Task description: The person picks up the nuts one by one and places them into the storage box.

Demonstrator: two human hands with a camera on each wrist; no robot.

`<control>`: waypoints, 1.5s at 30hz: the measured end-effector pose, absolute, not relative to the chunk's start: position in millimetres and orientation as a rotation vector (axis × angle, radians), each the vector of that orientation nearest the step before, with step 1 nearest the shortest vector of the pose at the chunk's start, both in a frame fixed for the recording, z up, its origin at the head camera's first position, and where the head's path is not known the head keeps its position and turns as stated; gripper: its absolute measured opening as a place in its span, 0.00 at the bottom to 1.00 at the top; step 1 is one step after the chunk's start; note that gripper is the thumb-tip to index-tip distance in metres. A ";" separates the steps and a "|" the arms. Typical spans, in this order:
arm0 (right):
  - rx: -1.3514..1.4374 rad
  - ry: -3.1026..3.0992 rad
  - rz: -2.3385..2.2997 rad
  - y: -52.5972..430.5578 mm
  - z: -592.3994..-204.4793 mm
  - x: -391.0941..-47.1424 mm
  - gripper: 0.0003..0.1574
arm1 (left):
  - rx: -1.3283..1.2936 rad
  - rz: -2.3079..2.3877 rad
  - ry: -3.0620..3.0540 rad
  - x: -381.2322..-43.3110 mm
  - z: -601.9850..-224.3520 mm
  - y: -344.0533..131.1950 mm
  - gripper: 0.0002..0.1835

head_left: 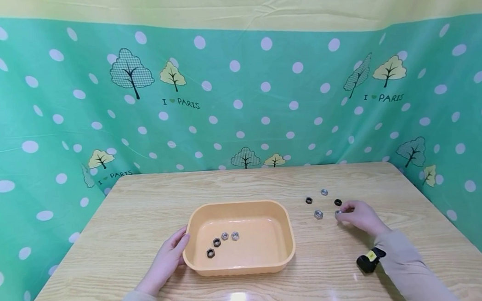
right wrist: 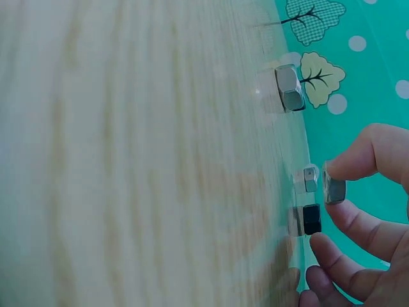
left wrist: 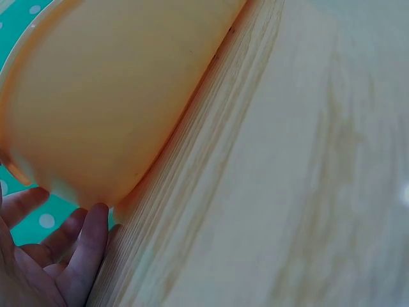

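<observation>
A pale orange plastic tray (head_left: 265, 205) sits on the table. Inside lie two silver hex nuts (head_left: 235, 236) and two dark ones (head_left: 216, 242). My left hand (head_left: 166, 257) rests against the tray's left end, its fingers loosely extended at the outer wall in the left wrist view. To the tray's right, my right hand (head_left: 362, 217) pinches a silver hex nut (right wrist: 335, 185) between thumb and index finger, close over the table. Near those fingertips is a black nut (head_left: 338, 202), and a larger silver nut (head_left: 318, 215) lies to their left.
Farther back on the wooden table (head_left: 152, 197) are another black nut (head_left: 309, 200) and a small silver nut (head_left: 324, 192). A green dotted curtain (head_left: 221, 92) hangs behind and around the table. A black wrist device (head_left: 368, 262) is strapped to the right wrist.
</observation>
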State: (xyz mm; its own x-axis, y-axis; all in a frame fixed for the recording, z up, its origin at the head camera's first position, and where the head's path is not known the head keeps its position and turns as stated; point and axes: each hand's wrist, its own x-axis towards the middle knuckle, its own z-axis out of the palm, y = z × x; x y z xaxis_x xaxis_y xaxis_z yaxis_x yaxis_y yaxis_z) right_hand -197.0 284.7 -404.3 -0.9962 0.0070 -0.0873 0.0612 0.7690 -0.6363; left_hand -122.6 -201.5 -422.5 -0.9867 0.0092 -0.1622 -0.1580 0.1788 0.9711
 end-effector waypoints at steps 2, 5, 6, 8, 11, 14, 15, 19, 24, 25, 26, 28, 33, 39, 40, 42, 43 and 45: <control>0.053 2.885 -1.046 285.0 -404.2 -196.4 0.16 | -0.152 1.937 2.300 -122.3 -422.5 -201.4 0.28; 0.054 2.884 -1.053 285.6 -404.0 -195.5 0.17 | -0.161 1.929 2.308 -121.8 -422.4 -201.1 0.28; 0.055 2.883 -1.057 285.7 -403.8 -195.3 0.17 | -0.165 1.925 2.312 -121.7 -422.3 -200.9 0.28; 0.048 2.885 -1.062 286.2 -403.2 -194.8 0.18 | -0.172 1.919 2.320 -121.6 -422.3 -200.7 0.28; 0.031 2.897 -1.068 286.9 -401.8 -193.7 0.18 | -0.164 1.913 2.334 -121.5 -422.6 -200.2 0.28; 0.020 2.910 -1.077 287.6 -401.8 -192.8 0.17 | -0.162 1.913 2.339 -121.6 -423.2 -199.9 0.29; 0.017 2.911 -1.080 287.8 -402.1 -192.4 0.17 | -0.168 1.914 2.338 -121.5 -423.5 -199.9 0.28; 0.014 2.922 -1.086 287.7 -403.4 -191.7 0.16 | -0.196 1.917 2.332 -121.8 -424.4 -200.2 0.28; -0.002 2.944 -1.097 286.7 -403.1 -191.4 0.14 | -0.192 1.914 2.336 -121.3 -423.8 -200.6 0.28; 0.000 2.944 -1.099 286.4 -403.2 -191.4 0.14 | -0.189 1.915 2.337 -121.3 -423.3 -200.4 0.28; -0.002 2.947 -1.099 286.2 -402.9 -191.5 0.13 | -0.186 1.912 2.338 -121.0 -422.8 -200.4 0.28; 0.002 2.949 -1.099 285.9 -402.3 -191.4 0.13 | -0.175 1.910 2.340 -120.8 -422.1 -200.4 0.28; 0.016 2.925 -1.115 284.6 -399.8 -190.7 0.14 | -0.182 1.925 2.323 -121.9 -422.4 -199.4 0.28; 0.020 2.906 -1.135 280.7 -396.0 -191.7 0.15 | -0.186 1.922 2.325 -124.2 -424.6 -199.4 0.28; 0.017 2.911 -1.130 279.7 -395.1 -192.2 0.15 | -0.185 1.922 2.324 -124.3 -424.7 -199.6 0.28; 0.020 2.917 -1.118 277.4 -393.3 -193.6 0.14 | -0.186 1.925 2.323 -124.5 -424.7 -199.7 0.28; 0.015 2.923 -1.110 276.1 -392.2 -194.1 0.14 | -0.186 1.926 2.322 -124.5 -424.7 -199.7 0.28; 0.003 2.926 -1.106 273.7 -390.0 -194.8 0.14 | -0.186 1.928 2.321 -124.6 -424.7 -199.6 0.28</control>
State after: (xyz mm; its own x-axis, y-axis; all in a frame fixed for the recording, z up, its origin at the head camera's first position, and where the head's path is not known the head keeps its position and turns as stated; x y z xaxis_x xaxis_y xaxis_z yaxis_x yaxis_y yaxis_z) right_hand -194.8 273.7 -390.0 -0.9999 -0.0030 -0.0135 0.0066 0.7500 -0.6614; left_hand -124.6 -199.6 -424.7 -0.9855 -0.0189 -0.1688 -0.1694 0.1819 0.9686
